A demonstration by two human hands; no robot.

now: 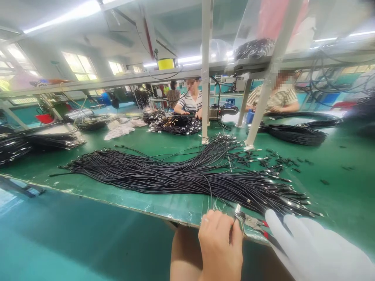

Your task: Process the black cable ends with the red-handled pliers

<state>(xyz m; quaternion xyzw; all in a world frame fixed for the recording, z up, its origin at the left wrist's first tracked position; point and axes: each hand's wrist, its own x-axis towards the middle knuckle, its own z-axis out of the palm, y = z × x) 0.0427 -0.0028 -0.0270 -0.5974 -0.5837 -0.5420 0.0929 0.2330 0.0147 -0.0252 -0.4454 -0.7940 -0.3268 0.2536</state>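
At the table's front edge, my bare left hand [219, 242] is closed around a black cable [210, 191], whose metal-tipped connector [237, 209] sticks up beside the thumb. My right hand [313, 242], in a white glove, grips red-handled pliers [252, 222]. The pliers' jaws are at the connector; whether they clamp it I cannot tell. Just beyond both hands lies a long bundle of black cables [164, 177], with metal-tipped ends fanned out toward the right. The palm side of each hand is hidden.
Small black pieces [281, 160] lie scattered on the green table [336, 203]. Coiled cables [181, 124] and another cable bundle [49, 141] sit farther back. A white upright post [206, 78] and a slanted one [268, 89] hold a shelf. Two people sit across the table.
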